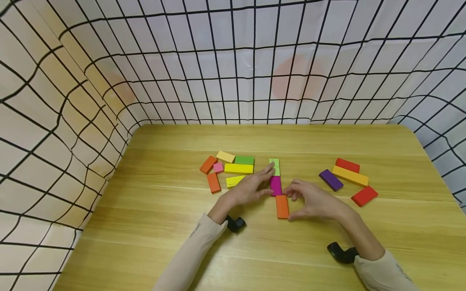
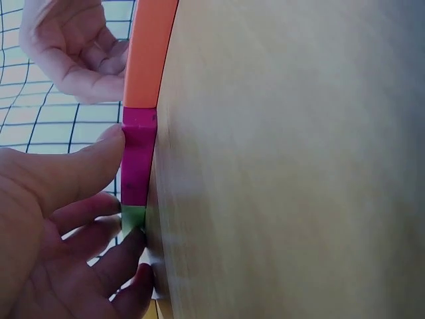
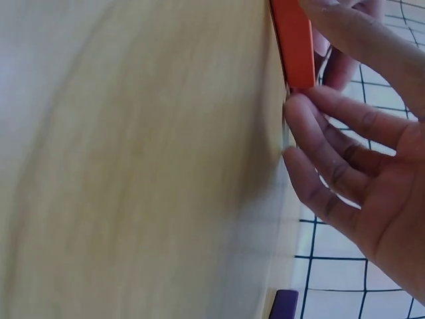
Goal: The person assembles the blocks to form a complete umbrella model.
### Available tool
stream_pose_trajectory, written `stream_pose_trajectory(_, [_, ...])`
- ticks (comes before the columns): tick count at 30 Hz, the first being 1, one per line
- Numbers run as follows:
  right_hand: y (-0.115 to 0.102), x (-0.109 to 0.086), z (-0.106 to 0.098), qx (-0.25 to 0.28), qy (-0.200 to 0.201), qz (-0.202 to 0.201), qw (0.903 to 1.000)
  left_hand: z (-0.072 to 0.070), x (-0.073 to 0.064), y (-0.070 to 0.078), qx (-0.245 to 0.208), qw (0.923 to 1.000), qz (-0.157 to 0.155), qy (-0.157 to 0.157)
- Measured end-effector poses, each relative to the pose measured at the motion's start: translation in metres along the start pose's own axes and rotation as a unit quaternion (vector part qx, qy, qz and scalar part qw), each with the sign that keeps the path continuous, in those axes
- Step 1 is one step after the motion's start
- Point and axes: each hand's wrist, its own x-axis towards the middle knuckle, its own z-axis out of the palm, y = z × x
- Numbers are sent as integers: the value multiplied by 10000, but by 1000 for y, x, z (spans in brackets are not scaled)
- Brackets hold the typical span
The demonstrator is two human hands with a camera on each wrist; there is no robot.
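A row of three wooden blocks runs toward me: a light green block [image 1: 276, 166] at the far end, a magenta block [image 1: 276, 186] in the middle and an orange block [image 1: 282, 207] nearest, set slightly right. My left hand [image 1: 251, 186] lies along the row's left side. Its fingertips touch the light green block while its thumb [image 2: 109, 149] is at the magenta block. On the other side, my right hand [image 1: 316, 201] has its thumb tip by the orange block's near right corner. Its index fingertip is where the orange and magenta blocks meet.
Left of the row lie several blocks, among them a long yellow block [image 1: 238, 169], a dark green block [image 1: 244, 160] and a pink block [image 1: 218, 167]. On the right are a purple block [image 1: 331, 180], a yellow-orange block [image 1: 350, 176] and two red blocks [image 1: 365, 196]. Grid-patterned cloth [image 1: 233, 60] borders the table.
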Motion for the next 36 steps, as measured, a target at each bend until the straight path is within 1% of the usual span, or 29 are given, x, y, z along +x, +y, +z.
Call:
stream_pose_trajectory(4, [-2, 1, 1, -50, 53, 152, 9999, 0, 0, -1, 39, 10000, 1, 17])
stream_pose_trajectory(7, [-4, 2, 1, -139, 77, 166, 9997, 1, 0, -1, 67, 10000, 22, 32])
stream_pose_trajectory(11, [-6, 2, 2, -384, 155, 180, 9990, 1, 0, 0, 61, 10000, 45, 44])
stream_pose_trajectory(16, [-9, 4, 4, -766, 252, 198, 9965, 0, 0, 1, 27, 10000, 2, 40])
stream_pose_trajectory(20, [-12, 5, 5, -1005, 296, 149, 9944, 0, -1, 0, 1, 10000, -5, 18])
stream_pose_trajectory(22, [-12, 5, 5, -1076, 291, 135, 9937, 1, -1, -1, -3, 10000, 11, -11])
stream_pose_trajectory(29, [-14, 5, 6, -1186, 261, 186, 9924, 2, -2, -3, -95, 9996, 5, -257])
stream_pose_trajectory(36, [-15, 5, 8, -1279, 302, 229, 9911, 0, -3, -2, 135, 9992, 102, -355])
